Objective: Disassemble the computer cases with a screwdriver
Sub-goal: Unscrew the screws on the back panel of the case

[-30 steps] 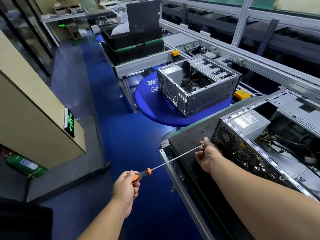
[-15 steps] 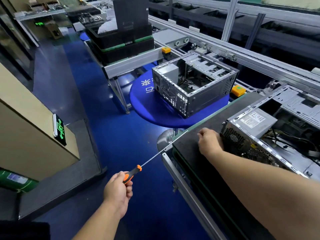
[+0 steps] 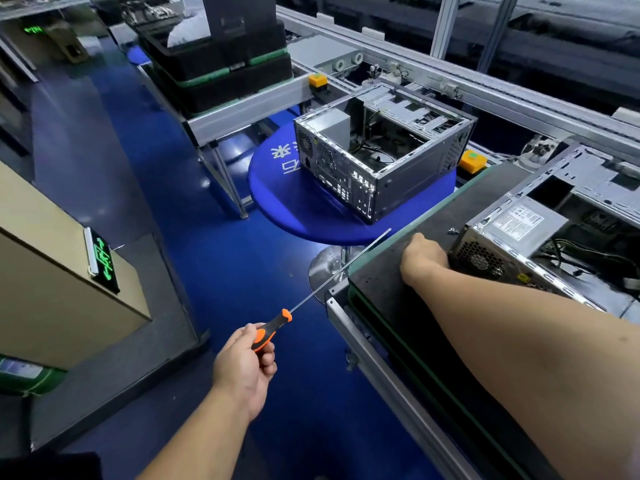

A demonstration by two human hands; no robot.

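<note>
Black workbench mat (image 3: pixel 408 296), blue floor (image 3: pixel 145 188)

A glossy blue floor (image 3: pixel 114 174) runs between the stations, catching pale reflections. At left stands a tan cabinet (image 3: pixel 52 292) carrying a green lit sign (image 3: pixel 104 263). A round blue table (image 3: pixel 277 188) on a metal pedestal sits mid-room. Behind it an aluminium conveyor line (image 3: pixel 485 88) crosses the view, and black trays (image 3: pixel 221 64) are stacked on a metal-framed stand

Right hand (image 3: pixel 423 260) off the screwdriver (image 3: pixel 330 281) shaft, now against the near computer case (image 3: pixel 540 251).
</note>
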